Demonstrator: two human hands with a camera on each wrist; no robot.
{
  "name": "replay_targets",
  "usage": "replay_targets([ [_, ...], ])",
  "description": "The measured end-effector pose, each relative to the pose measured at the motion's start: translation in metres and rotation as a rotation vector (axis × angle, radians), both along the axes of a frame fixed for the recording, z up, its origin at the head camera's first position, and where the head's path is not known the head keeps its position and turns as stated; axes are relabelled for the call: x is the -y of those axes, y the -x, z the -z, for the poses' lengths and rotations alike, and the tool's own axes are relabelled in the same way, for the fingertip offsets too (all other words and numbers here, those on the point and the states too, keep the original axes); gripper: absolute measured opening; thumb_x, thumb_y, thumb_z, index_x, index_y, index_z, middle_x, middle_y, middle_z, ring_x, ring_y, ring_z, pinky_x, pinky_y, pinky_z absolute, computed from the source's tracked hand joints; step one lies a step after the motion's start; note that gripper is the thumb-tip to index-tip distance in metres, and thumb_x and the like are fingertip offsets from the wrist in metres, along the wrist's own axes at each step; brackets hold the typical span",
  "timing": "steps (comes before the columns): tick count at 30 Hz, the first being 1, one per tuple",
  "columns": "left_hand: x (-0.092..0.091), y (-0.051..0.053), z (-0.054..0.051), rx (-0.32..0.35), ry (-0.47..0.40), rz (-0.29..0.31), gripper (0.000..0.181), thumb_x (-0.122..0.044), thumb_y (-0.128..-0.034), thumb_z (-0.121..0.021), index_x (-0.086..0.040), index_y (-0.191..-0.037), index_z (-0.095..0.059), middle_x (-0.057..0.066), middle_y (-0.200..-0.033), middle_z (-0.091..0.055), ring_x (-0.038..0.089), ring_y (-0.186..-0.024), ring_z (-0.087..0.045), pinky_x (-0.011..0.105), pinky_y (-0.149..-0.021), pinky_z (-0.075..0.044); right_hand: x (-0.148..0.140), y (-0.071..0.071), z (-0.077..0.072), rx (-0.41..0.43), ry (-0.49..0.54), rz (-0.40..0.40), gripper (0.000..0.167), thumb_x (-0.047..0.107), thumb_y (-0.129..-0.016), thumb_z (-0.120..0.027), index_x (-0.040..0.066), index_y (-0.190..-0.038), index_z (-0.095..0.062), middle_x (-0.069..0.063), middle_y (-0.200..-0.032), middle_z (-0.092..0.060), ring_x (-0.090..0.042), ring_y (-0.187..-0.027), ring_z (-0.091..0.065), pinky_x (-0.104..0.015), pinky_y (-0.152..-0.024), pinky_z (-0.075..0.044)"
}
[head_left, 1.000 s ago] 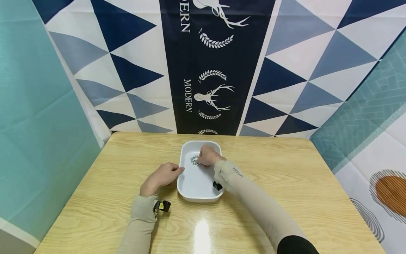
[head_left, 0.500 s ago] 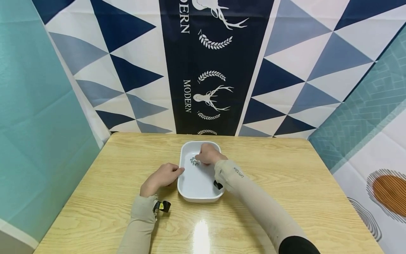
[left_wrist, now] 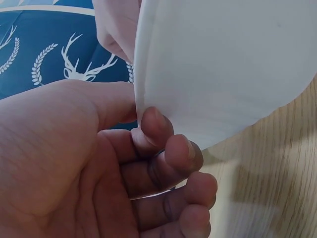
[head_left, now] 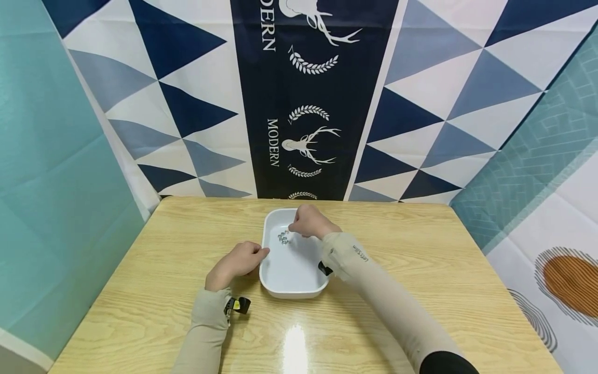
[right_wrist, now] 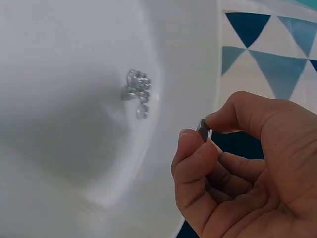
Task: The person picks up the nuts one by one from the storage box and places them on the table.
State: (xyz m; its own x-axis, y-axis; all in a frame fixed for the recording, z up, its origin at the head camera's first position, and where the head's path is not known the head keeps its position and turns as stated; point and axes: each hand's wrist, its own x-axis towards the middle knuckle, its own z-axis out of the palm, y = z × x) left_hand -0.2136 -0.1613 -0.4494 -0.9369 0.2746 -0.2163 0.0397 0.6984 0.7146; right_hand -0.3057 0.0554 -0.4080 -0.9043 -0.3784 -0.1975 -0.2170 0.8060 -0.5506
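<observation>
A white rectangular tray [head_left: 294, 278] with rounded corners stands on the table. My left hand [head_left: 237, 262] grips its left rim; in the left wrist view the thumb is at the edge and the curled fingers [left_wrist: 181, 152] touch the outer wall. Over the tray's far right part, my right hand [head_left: 314, 222] pinches a small metal nut [right_wrist: 203, 130] between thumb and index finger. A small heap of shiny metal nuts [right_wrist: 137, 91] lies on the tray floor, apart from the right hand. Their exact shape is hard to make out.
The light wooden table [head_left: 397, 270] extends on both sides of the tray. Behind it hangs a patterned cloth [head_left: 308, 150] with triangles and deer heads. A teal sheet [head_left: 60, 182] hangs at the left.
My right hand has lifted away from the heap, slightly up and to the right, with a nut in its pinch. The left hand keeps its hold on the tray rim.
</observation>
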Motion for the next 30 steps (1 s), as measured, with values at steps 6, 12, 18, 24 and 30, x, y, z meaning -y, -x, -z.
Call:
replay_targets([
  [6,0.001,-0.001,0.0,0.003,0.003,-0.012,0.043,-0.032,-0.1095,-0.047,-0.013,-0.072,-0.056,-0.001,-0.053,-0.045,0.014,-0.048,-0.04,0.027,-0.051,-0.034,-0.007,-0.001,-0.01,-0.023,0.003,-0.019,0.018,0.015,-0.089,-0.072,-0.001,-0.091,-0.079,-0.017,-0.088,-0.076,-0.015,-0.065,-0.064,-0.026,-0.06,-0.05],
  [12,0.001,0.0,0.001,-0.004,0.0,-0.009,0.043,-0.032,-0.1095,-0.047,-0.009,-0.076,-0.06,0.0,-0.053,-0.045,0.014,-0.048,-0.04,0.027,-0.051,-0.034,-0.016,-0.003,-0.017,-0.055,0.034,-0.005,0.013,0.013,-0.089,-0.073,0.002,-0.086,-0.079,-0.013,-0.083,-0.075,-0.017,-0.067,-0.064,-0.026,-0.063,-0.052],
  [18,0.001,-0.002,0.001,-0.015,0.001,-0.012,0.043,-0.032,-0.1093,-0.048,-0.011,-0.073,-0.057,0.0,-0.053,-0.045,0.014,-0.048,-0.04,0.027,-0.051,-0.035,-0.024,-0.007,-0.027,-0.098,0.029,-0.003,0.011,0.011,-0.088,-0.073,0.005,-0.08,-0.078,-0.005,-0.075,-0.072,-0.017,-0.066,-0.062,-0.025,-0.061,-0.05],
  [24,0.001,-0.002,0.002,-0.019,0.005,-0.012,0.043,-0.032,-0.1093,-0.048,-0.011,-0.073,-0.058,0.0,-0.052,-0.044,0.014,-0.047,-0.04,0.027,-0.051,-0.035,-0.033,-0.007,-0.031,-0.131,0.021,0.004,0.012,0.012,-0.087,-0.072,0.007,-0.076,-0.076,-0.007,-0.079,-0.074,-0.015,-0.064,-0.061,-0.025,-0.061,-0.049],
  [30,0.001,-0.002,0.002,-0.027,0.005,-0.012,0.042,-0.032,-0.1095,-0.047,-0.011,-0.075,-0.06,0.0,-0.053,-0.044,0.014,-0.047,-0.039,0.027,-0.051,-0.034,-0.045,-0.007,-0.034,-0.142,0.039,0.027,0.012,0.012,-0.087,-0.071,0.007,-0.076,-0.074,-0.009,-0.079,-0.074,-0.014,-0.063,-0.061,-0.025,-0.06,-0.051],
])
